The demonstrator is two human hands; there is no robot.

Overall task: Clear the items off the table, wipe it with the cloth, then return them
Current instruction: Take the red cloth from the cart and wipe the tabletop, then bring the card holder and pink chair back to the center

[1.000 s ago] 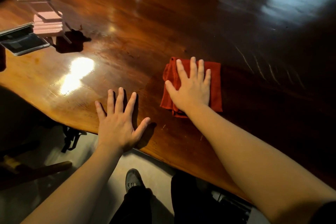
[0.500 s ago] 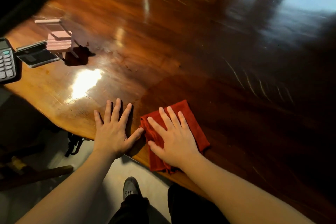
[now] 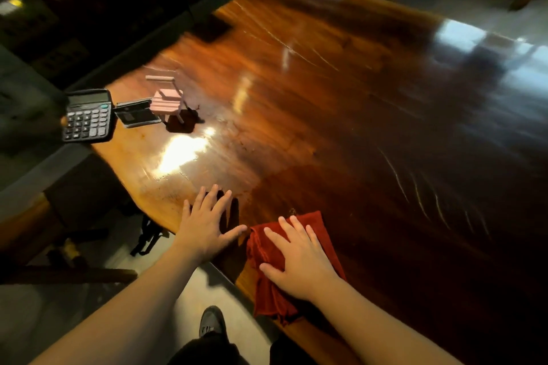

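Observation:
A red cloth (image 3: 321,234) lies at the near edge of the glossy wooden table (image 3: 341,104), its lower part hanging over the edge. My right hand (image 3: 299,261) presses flat on the cloth, fingers spread. My left hand (image 3: 206,224) rests flat on the bare wood just left of it, fingers apart, thumb almost touching the cloth. At the table's far left end stand a small pink toy chair (image 3: 166,101), a dark flat case (image 3: 136,117) and a black calculator (image 3: 87,117).
The table's near edge runs diagonally past my wrists, with grey floor and my shoe (image 3: 212,323) below. A dark stool or bench (image 3: 77,187) stands under the left end. Dark furniture lines the far left; chair legs stand on the floor at the far right.
My right hand has dragged the cloth from mid-table back to the near edge, beside my left hand. My view has lifted, showing the calculator and the far end.

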